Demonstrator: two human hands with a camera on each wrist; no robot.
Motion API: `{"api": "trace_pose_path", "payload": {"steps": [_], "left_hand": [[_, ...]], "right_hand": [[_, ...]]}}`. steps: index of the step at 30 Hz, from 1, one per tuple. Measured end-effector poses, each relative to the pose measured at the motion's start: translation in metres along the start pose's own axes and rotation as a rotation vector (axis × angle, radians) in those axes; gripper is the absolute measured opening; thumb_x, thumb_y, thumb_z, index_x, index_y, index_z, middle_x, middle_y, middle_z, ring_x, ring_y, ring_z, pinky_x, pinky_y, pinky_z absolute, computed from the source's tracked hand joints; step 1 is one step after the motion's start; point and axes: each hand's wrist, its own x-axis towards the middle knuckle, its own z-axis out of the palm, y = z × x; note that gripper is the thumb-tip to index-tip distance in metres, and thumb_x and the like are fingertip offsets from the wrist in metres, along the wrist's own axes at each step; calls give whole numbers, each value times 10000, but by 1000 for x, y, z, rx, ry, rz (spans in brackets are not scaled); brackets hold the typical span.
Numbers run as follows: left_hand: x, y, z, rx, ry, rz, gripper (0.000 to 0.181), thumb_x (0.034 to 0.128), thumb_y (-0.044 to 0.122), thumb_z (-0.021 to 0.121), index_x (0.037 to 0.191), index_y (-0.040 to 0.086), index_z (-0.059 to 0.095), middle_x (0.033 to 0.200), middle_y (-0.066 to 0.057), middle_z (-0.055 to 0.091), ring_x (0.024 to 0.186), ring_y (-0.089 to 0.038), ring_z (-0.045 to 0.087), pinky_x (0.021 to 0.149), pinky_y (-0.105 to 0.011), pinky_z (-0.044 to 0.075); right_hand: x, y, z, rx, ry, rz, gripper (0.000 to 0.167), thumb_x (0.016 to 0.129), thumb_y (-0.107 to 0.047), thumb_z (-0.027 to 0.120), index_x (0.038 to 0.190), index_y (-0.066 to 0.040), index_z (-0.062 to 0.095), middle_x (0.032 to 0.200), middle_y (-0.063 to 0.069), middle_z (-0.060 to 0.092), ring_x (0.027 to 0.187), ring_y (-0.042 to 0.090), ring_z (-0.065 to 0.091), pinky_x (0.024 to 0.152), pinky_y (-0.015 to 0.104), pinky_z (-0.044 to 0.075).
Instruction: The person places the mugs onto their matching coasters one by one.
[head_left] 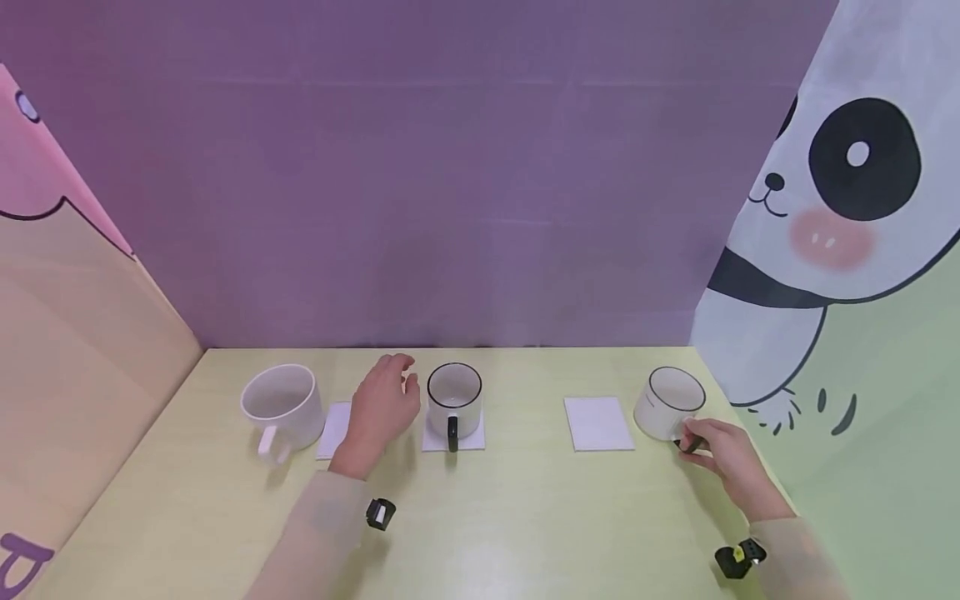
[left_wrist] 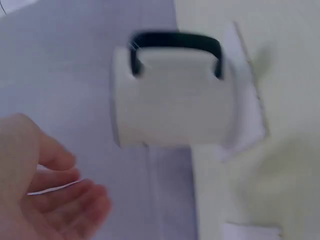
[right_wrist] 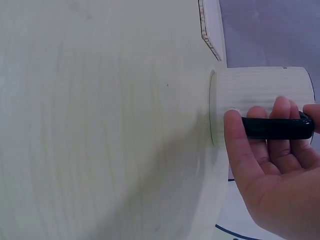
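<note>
My right hand grips the black handle of a white mug with a dark rim, which stands at the table's right side. Its fingers curl round the handle in the right wrist view. My left hand, fingers loosely bent and holding nothing, hovers over a white square coaster and partly hides it. Just right of that hand, a second black-handled white mug sits on another coaster, its handle towards me. In the left wrist view this mug is apart from the fingers.
A wide all-white mug stands at the left, beside the partly hidden coaster. Another white coaster lies left of the right-hand mug. Behind the pale table rises a purple backdrop; printed panels flank both sides.
</note>
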Motion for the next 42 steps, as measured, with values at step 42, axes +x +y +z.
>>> {"api": "trace_pose_path", "payload": {"steps": [42], "left_hand": [[-6,123,80,-120,-145,525,341,1001,166,582,1313,33,613,1331,-118,606,1252,-290,555,1076,-423,437]], "right_hand": [[3,3,3,39,-2,6,310,1085,-159,434,946,61,603,892,56,598,823,131,617,866,368,583]]}}
